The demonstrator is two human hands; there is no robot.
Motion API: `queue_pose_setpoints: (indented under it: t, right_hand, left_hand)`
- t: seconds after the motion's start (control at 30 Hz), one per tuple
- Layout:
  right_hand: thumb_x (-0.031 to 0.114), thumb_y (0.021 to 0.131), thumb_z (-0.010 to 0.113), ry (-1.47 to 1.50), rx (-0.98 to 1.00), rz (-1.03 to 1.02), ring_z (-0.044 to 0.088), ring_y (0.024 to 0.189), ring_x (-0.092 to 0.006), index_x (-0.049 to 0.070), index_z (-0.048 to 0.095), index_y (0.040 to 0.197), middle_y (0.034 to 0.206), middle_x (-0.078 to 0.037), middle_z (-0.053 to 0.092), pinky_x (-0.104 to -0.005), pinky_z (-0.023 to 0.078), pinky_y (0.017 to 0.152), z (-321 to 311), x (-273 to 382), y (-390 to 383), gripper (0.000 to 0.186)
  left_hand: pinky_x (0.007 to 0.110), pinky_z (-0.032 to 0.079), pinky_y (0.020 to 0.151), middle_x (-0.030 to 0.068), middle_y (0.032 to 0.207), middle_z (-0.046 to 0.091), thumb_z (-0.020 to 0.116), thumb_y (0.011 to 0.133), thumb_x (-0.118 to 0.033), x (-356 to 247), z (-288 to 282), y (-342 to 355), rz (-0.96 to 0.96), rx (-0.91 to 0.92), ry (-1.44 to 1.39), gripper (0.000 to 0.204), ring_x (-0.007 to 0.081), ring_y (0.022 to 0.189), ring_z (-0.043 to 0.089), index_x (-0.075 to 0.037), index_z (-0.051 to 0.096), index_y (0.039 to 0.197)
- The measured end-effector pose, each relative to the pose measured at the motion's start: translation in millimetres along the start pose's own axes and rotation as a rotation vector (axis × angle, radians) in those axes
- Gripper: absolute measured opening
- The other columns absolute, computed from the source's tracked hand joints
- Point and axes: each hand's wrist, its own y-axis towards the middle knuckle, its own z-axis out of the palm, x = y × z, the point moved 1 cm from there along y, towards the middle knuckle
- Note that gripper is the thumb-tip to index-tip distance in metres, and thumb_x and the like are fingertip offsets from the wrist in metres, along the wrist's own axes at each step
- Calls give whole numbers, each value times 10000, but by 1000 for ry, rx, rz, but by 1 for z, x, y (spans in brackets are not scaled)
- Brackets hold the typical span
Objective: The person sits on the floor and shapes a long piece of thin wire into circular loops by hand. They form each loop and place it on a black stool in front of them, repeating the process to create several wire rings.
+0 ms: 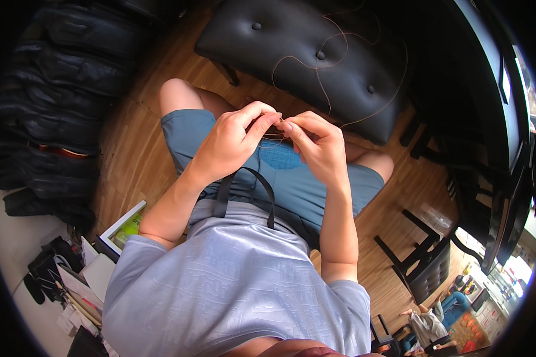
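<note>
Above my lap, my left hand [235, 138] and my right hand [320, 141] meet fingertip to fingertip. Each is closed in a pinch on a thin brown cord [273, 140], which makes a small loop below the fingers. The exact crossing of the strands is hidden between the fingertips. More of this cord runs in loose curves over the black padded bench [229, 38] in front of me. A blue textured piece [283, 157] shows between my thighs, under the hands; I cannot tell what it is.
Black padded cases [59, 89] line the left side. Beside my left elbow are a white-edged box [122, 226] and papers. At right stand a large glossy black piece of furniture [488, 77] and a black chair [429, 273]. Another person [429, 327] is at the lower right.
</note>
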Motion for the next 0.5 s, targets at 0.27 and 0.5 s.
queue_pose_setpoints:
  t: [0.27, 0.5]
  right_hand:
    - [149, 999, 632, 361, -7, 151, 651, 749, -128, -51, 724, 1062, 973, -70, 649, -277, 589, 714, -4, 1, -10, 230]
    - [82, 880, 766, 480, 97, 80, 667, 957, -178, -28, 748, 997, 1129, -101, 623, -307, 566, 842, -11, -14, -12, 162]
  left_hand:
    - [325, 545, 722, 132, 910, 723, 620, 995, -135, 9, -5, 5, 182, -121, 104, 150, 259, 830, 716, 5, 656, 1038]
    - [306, 545, 723, 129, 918, 719, 641, 984, -133, 13, -8, 6, 249, -161, 112, 149, 232, 840, 715, 4, 660, 1041]
